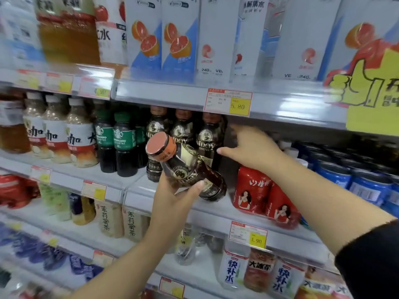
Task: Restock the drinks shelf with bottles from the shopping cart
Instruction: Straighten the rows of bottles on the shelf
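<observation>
Holding one coffee bottle (185, 167) in the left hand (172, 197), fingers and thumb wrapped round its lower body, in front of the middle shelf (138, 186). Bottle is tilted: orange cap up-left toward the camera, base toward the shelf. My read: base goes in first so it clears the shelf above.

Right hand (248, 147) is apart from the left, holds nothing, fingers straight, reaching into the dark gap between the matching coffee row (207, 137) and the red cans (254, 188). Thumb sits just beside the rightmost bottle of that row. Touching or not, can't tell, motion blur. Likely purpose: checking the slot, or steadying the row so the new one doesn't knock it.

Slot choice makes sense: same label as the row, green-label bottles (123, 139) on its other side.

Step in hand: placing; bottle not yet on the shelf. Risk: low overhead clearance and tall narrow bottles packed close, so an easy domino. Cart not in view.
</observation>
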Motion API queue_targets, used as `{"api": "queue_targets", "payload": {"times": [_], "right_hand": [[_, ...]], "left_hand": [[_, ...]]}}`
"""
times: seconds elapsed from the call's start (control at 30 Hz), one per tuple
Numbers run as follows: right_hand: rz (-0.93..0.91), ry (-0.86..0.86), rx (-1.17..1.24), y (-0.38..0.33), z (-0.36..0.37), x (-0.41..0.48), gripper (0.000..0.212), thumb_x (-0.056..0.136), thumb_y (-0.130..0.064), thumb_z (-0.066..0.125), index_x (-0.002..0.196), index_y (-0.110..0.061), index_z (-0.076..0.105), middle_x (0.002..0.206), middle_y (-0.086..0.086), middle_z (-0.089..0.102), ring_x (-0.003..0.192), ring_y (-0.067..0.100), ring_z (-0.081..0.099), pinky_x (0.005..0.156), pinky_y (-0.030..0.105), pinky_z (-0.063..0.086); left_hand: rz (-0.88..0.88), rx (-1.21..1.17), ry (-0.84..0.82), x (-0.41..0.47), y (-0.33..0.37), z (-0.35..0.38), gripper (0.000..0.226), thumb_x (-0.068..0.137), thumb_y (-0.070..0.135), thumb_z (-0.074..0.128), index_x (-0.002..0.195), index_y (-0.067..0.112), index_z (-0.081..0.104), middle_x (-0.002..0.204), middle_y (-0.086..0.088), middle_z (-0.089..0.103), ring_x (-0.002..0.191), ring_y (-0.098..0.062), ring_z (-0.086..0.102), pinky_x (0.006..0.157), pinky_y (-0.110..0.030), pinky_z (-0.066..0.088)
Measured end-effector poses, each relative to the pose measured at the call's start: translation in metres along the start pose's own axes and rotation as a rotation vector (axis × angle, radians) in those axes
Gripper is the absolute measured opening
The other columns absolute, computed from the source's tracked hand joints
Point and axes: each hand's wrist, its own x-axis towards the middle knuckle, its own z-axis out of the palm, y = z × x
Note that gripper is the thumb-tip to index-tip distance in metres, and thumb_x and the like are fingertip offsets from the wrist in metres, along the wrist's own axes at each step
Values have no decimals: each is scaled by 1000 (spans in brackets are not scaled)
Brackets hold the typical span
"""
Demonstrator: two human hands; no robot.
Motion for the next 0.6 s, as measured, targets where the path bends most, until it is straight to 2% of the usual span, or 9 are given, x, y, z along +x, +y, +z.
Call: {"api": "queue_targets", "payload": {"times": [0.17, 0.23, 0.37, 0.6], "right_hand": [[22, -145, 157, -16, 7, 27, 61, 76, -34, 74, 127, -14, 49, 129, 6, 54, 118, 24, 51, 91, 27, 40], [42, -169, 143, -22, 5, 30, 68, 76, -34, 74, 132, -10, 43, 134, 8, 49, 124, 25, 46, 92, 25, 36], [55, -176, 130, -25, 1, 32, 75, 78, -30, 73, 138, -9, 33, 144, 8, 39, 131, 24, 37, 100, 24, 31], [140, -111, 220, -23, 16, 32, 76, 75, -31, 76, 138, -13, 35, 142, 6, 42, 128, 24, 42, 100, 27, 34]], "left_hand": [[-18, 13, 40, 2, 1, -4, 36, 80, 8, 70, 113, 12, 57, 102, 1, 70, 93, -5, 66, 71, -10, 49], [-22, 11, 52, 3, 3, -6, 36, 80, 9, 70, 112, 14, 56, 102, 3, 70, 93, -3, 65, 71, -9, 48], [-38, -38, 52, 6, 3, -10, 37, 80, 5, 68, 114, 16, 55, 100, 6, 71, 95, -4, 66, 71, -10, 49], [-44, -81, 4, 13, -2, -18, 39, 80, 4, 68, 116, 15, 55, 102, 7, 71, 99, -7, 65, 76, -13, 50]]}}
